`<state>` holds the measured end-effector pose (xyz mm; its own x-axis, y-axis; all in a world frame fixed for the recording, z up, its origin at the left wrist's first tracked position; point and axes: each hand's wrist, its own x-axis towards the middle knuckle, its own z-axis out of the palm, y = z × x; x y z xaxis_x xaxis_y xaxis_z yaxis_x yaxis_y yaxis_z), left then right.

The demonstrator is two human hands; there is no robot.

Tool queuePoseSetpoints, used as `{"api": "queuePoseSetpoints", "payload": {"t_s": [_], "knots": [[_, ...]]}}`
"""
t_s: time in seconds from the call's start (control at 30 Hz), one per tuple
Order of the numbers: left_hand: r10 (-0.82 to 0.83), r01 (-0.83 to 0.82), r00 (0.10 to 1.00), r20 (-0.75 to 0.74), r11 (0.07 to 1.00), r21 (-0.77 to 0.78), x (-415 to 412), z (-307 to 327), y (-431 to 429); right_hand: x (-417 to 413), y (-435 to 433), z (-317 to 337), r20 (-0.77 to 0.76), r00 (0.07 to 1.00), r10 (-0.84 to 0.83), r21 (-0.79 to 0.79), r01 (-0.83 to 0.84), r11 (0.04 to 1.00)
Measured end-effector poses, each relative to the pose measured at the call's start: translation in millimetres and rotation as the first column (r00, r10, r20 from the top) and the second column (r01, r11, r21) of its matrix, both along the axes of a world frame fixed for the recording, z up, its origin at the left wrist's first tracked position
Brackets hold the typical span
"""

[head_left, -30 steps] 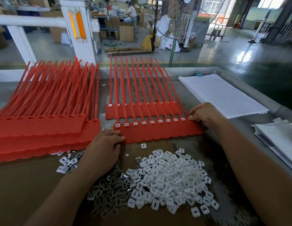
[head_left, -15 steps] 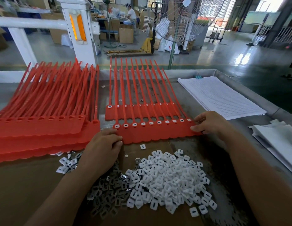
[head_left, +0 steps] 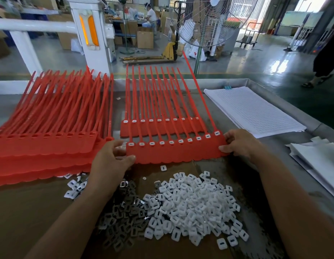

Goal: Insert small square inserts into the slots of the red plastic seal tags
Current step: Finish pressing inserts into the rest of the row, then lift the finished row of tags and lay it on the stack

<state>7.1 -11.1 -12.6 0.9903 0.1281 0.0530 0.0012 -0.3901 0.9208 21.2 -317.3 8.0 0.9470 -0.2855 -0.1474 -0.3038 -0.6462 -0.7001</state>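
A joined strip of red seal tags [head_left: 173, 152] is held between both hands in the middle of the bench, its right end raised, with white inserts seated in all its slots. My left hand [head_left: 111, 163] pinches its left end and my right hand [head_left: 239, 143] pinches its right end. Behind it lies another filled strip [head_left: 160, 128]. A thick stack of red tag strips [head_left: 44, 146] with open slots lies at the left. A heap of white square inserts [head_left: 192, 204] sits in front, with darker metal inserts [head_left: 125, 217] beside it.
A pad of gridded paper [head_left: 255, 111] lies at the right, and folded white sheets [head_left: 321, 161] at the far right edge. The metal bench rim [head_left: 274, 98] runs along the back and right. A standing fan [head_left: 209, 21] and a white post [head_left: 89, 34] stand beyond.
Both hands have taken hold of the ends of the front strip, which has lifted off the bench and tilted, its right end now higher. My left hand slid right along the strip's edge.
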Motion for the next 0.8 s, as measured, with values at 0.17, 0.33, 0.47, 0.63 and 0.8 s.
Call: {"api": "queuePoseSetpoints", "payload": {"t_s": [0.17,0.33,0.47,0.63,0.8], "knots": [[-0.084,0.079,0.996,-0.025,0.984,-0.157,0,4,4,-3,2,3,0.027,1.0,-0.007,0.098,0.004,0.995],[-0.074,0.01,0.953,0.293,0.977,0.213,-6,9,0,-4,3,2,0.104,0.994,-0.034,0.147,0.018,0.989],[-0.062,-0.06,0.906,0.418,0.96,0.273,-3,9,3,-1,7,2,0.187,0.978,-0.09,0.187,0.055,0.981],[-0.003,-0.135,0.897,0.441,0.95,0.281,8,11,7,11,20,6,0.251,0.964,-0.092,0.168,0.05,0.985],[-0.016,-0.152,0.915,0.403,0.912,0.382,29,11,10,29,28,2,0.273,0.957,-0.093,0.163,0.049,0.985]]}}
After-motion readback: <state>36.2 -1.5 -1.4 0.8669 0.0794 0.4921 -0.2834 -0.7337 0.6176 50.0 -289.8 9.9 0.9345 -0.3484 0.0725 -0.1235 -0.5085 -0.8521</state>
